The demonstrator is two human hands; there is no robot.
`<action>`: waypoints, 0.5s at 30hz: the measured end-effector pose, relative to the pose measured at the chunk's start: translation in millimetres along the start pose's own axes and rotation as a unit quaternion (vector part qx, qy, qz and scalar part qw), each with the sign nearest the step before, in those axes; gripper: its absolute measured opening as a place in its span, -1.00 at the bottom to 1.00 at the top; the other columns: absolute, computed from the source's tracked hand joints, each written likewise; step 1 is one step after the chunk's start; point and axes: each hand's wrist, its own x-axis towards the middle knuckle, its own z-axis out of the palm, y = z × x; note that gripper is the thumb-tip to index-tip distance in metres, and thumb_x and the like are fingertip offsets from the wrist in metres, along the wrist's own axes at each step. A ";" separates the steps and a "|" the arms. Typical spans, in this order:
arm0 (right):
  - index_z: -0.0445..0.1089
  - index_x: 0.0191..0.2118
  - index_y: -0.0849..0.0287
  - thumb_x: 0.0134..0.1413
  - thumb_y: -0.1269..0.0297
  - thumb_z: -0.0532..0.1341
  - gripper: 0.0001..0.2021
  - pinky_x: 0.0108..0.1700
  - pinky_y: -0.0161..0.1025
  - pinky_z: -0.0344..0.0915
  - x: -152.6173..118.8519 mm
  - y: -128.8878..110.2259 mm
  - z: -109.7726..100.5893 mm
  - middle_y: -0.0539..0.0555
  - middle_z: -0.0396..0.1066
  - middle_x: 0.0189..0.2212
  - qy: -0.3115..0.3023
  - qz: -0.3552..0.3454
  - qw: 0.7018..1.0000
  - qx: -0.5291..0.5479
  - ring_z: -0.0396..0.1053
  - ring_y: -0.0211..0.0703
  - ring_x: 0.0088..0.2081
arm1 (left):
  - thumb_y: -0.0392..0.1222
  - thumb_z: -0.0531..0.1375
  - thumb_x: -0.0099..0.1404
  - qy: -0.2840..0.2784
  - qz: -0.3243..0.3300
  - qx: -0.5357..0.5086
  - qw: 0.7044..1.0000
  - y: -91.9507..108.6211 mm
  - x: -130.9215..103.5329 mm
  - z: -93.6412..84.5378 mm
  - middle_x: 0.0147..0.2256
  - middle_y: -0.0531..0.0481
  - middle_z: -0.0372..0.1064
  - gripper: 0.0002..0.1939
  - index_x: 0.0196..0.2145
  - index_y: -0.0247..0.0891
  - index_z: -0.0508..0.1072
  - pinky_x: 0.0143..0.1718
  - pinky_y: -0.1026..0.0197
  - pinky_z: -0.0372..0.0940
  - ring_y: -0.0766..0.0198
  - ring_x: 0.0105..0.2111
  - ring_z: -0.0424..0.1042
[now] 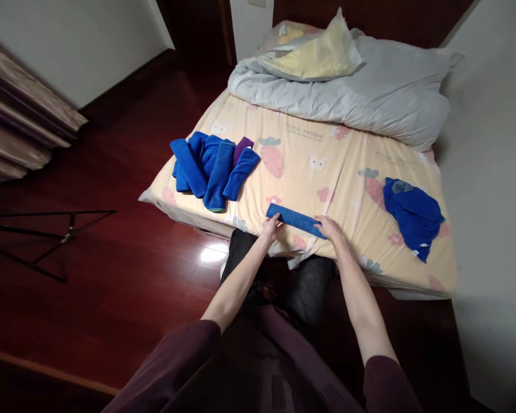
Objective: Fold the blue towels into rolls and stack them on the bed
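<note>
A blue towel (297, 220), folded into a long narrow strip, lies near the front edge of the bed. My left hand (272, 226) grips its left end, fingers closed on the cloth. At the right end, my right hand (327, 227) pinches the strip's edge between thumb and fingers. To the left sits a pile of folded blue towels (219, 175), with a purple cloth (242, 148) tucked among them. Over on the right side of the bed is a crumpled heap of blue cloth (415, 215) with small white tags.
The bed (301, 172) has a cream sheet printed with carrots and rabbits. A grey quilt (395, 86) and a yellow pillow (318, 51) lie at its head. A black tripod's legs (47, 235) stand on the floor at left, below a curtain (17, 120). A wall borders the right.
</note>
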 end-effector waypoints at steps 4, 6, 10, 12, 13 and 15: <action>0.58 0.23 0.14 0.27 0.39 0.30 -0.57 0.44 -0.01 0.26 4.7 -8.6 0.1 0.27 0.45 0.33 0.005 0.003 1.000 -0.001 0.41 0.17 0.36 | -0.19 0.55 0.16 0.041 0.036 -0.024 0.998 -2.7 2.2 20.5 -0.20 0.00 0.54 -0.51 -0.06 -0.21 0.42 -0.10 0.24 0.51 0.30 -0.24 0.57; 0.56 0.25 0.14 0.21 0.40 0.32 -0.51 0.40 -0.01 0.31 4.5 -12.6 -0.4 0.29 0.49 0.29 0.013 0.013 1.000 -0.001 0.45 0.18 0.32 | -0.18 0.56 0.13 0.031 0.050 -0.033 0.998 -6.2 -2.0 32.4 -0.14 -0.04 0.56 -0.46 -0.01 -0.19 0.44 -0.07 0.22 0.51 0.26 -0.17 0.60; 0.63 0.07 0.11 0.02 0.39 0.40 -0.57 0.17 -0.11 0.50 0.5 -17.4 -10.1 0.20 0.67 0.01 0.016 0.017 1.000 0.009 0.63 0.13 0.09 | -0.22 0.60 0.03 -0.012 0.065 -0.038 0.997 1.8 -12.8 50.6 -0.13 -0.11 0.59 -0.45 -0.06 -0.20 0.51 -0.01 0.13 0.53 0.15 -0.11 0.62; 0.65 -0.05 0.13 -0.04 0.40 0.40 -0.64 0.02 -0.19 0.55 -1.6 -20.8 -17.1 0.13 0.70 -0.14 0.014 0.001 1.000 0.022 0.67 0.08 -0.05 | -0.24 0.62 -0.02 -0.050 0.081 -0.026 0.995 16.7 -17.4 55.9 -0.15 -0.11 0.60 -0.46 -0.10 -0.21 0.55 0.00 0.10 0.53 0.11 -0.10 0.62; 0.65 -0.10 0.15 -0.07 0.41 0.40 -0.67 -0.05 -0.21 0.56 -2.3 -23.5 -20.1 0.12 0.70 -0.20 0.015 -0.008 0.999 0.029 0.67 0.06 -0.11 | -0.24 0.63 -0.03 -0.082 0.100 -0.011 0.992 26.4 -19.7 58.2 -0.16 -0.12 0.61 -0.48 -0.13 -0.21 0.57 0.00 0.09 0.53 0.09 -0.11 0.62; 0.62 -0.19 0.19 -0.11 0.42 0.38 -0.73 -0.16 -0.23 0.56 -2.0 -31.9 -24.1 0.11 0.67 -0.29 0.021 -0.023 0.999 0.044 0.66 0.04 -0.22 | -0.23 0.63 -0.03 -0.169 0.151 0.037 0.973 48.8 -25.3 63.2 -0.16 -0.13 0.62 -0.52 -0.17 -0.24 0.60 0.03 0.07 0.52 0.07 -0.10 0.62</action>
